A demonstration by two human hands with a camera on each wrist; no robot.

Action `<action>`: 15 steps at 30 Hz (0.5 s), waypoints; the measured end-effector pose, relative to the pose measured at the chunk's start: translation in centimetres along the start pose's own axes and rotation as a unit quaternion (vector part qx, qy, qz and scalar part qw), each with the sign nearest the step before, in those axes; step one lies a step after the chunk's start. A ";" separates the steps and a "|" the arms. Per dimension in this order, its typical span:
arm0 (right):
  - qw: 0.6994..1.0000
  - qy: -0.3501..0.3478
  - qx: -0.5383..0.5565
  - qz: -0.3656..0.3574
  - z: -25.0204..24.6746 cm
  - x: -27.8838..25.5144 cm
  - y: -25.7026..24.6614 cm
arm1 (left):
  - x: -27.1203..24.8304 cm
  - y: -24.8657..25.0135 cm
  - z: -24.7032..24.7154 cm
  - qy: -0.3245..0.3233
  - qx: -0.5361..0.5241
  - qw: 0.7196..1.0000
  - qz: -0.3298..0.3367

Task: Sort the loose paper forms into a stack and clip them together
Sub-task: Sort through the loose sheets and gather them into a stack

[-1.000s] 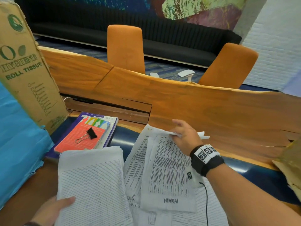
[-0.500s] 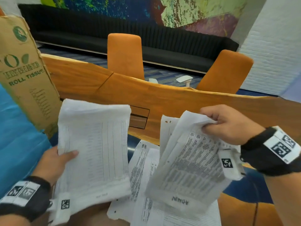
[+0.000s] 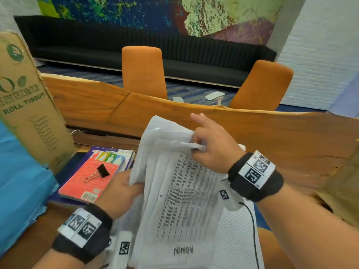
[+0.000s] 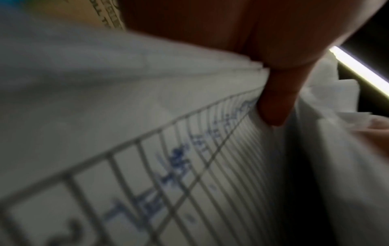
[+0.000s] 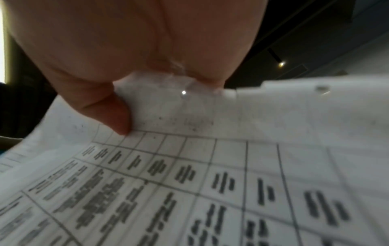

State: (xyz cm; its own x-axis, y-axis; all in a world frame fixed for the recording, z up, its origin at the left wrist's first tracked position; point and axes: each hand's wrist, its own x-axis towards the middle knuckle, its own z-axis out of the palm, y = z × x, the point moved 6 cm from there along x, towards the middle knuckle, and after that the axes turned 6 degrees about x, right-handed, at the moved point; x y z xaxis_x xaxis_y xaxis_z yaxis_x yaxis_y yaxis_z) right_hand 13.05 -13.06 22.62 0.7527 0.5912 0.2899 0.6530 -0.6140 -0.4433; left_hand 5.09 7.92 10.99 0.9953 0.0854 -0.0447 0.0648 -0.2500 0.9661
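Note:
Both hands hold a bundle of printed paper forms [image 3: 186, 193] in the air above the table; the top sheet is marked ADMIN at its near end. My left hand [image 3: 124, 189] grips the bundle's left edge, its thumb [image 4: 275, 99] pressed on a ruled sheet [image 4: 189, 183]. My right hand [image 3: 209, 150] pinches the crumpled top edge, index finger sticking out; in the right wrist view its thumb [image 5: 113, 113] lies on a gridded form [image 5: 210, 174]. More sheets [image 3: 239, 239] lie on the table underneath. A black binder clip [image 3: 98, 172] rests on a red book [image 3: 87, 177] at left.
A tall cardboard box [image 3: 29, 105] printed ROLL TISSUE stands at left with blue material [image 3: 21, 181] beside it. The wooden table's raised far edge [image 3: 252, 131] runs across. Two orange chairs [image 3: 143, 72] and a black sofa [image 3: 174, 47] sit beyond. Brown cardboard [image 3: 342, 189] is at right.
The two separate handfuls of forms have been brought together into one bundle held by both hands. The view dropped, so the book and clip show again.

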 end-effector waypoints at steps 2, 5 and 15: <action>0.999 0.010 0.032 -0.027 0.0 0.2 0.1 | -0.5 0.4 0.8 -0.022 -0.019 0.999 0.016; 0.997 0.027 0.030 -0.060 0.0 0.2 -0.1 | -1.0 -0.1 1.0 -0.012 -0.038 0.999 0.017; 0.994 0.036 0.092 -0.047 0.5 -0.1 -0.5 | -2.6 -4.2 2.0 0.048 0.023 0.998 -0.023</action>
State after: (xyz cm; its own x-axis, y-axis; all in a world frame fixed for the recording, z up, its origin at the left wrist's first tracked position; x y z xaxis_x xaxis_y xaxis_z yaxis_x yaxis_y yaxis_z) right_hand 12.63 -12.52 22.41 0.6976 0.5986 0.3938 0.6991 -0.4480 -0.5574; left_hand 2.39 6.84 6.53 0.9799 0.1896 -0.0620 0.1159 -0.2881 0.9505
